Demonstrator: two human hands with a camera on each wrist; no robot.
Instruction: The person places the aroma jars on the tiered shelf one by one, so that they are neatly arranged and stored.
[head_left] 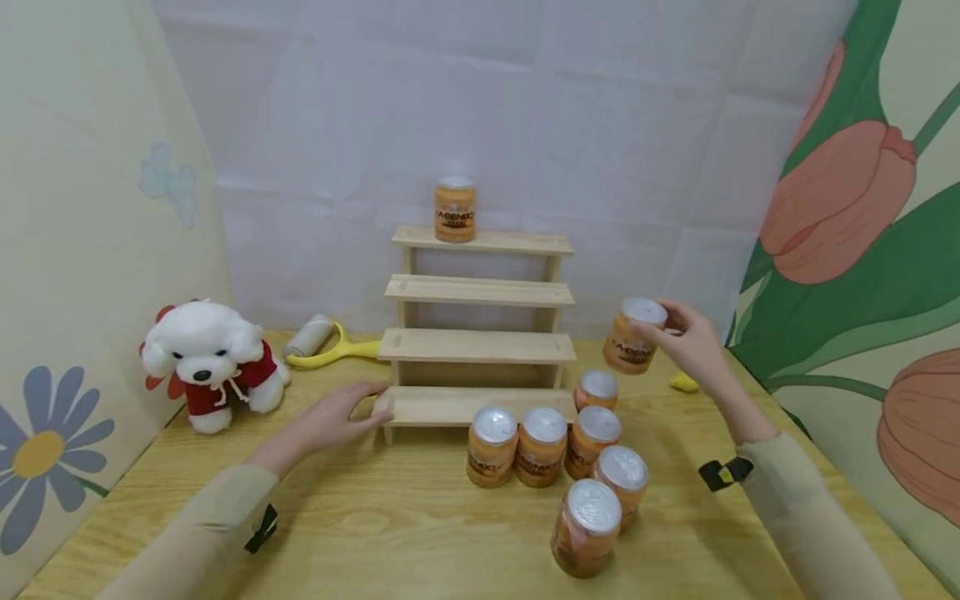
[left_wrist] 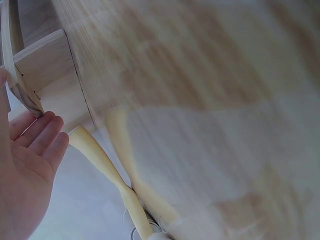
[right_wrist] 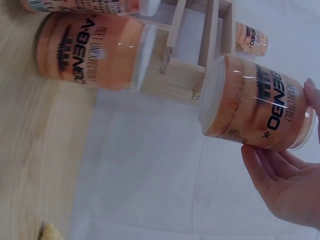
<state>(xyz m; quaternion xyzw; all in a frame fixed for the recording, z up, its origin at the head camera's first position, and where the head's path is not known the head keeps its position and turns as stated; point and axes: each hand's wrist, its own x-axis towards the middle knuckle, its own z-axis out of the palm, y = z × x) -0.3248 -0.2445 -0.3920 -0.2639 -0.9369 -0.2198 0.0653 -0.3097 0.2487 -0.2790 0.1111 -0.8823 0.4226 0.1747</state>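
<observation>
My right hand [head_left: 690, 337] holds an orange can [head_left: 628, 346] with a pale lid above the table, thumb on one side and fingers on the other. In the right wrist view the can [right_wrist: 260, 107] shows dark lettering. My left hand [head_left: 333, 419] grips the left end of the bottom step of a wooden stepped rack [head_left: 476, 346], thumb and fingers on either side of the board end [left_wrist: 25, 97]. A matching can [head_left: 455, 210] stands on the top step, toward the left. Several more cans [head_left: 542, 447] stand upright on the table in front of the rack's right half.
A white plush dog [head_left: 206, 358] in a red top sits at the left. Behind it lie a yellow-handled tool [head_left: 337, 350] and a pale roll [head_left: 309, 336]. A small yellow object [head_left: 683, 382] lies by the right wall. White cloth [head_left: 600, 125] hangs behind the rack.
</observation>
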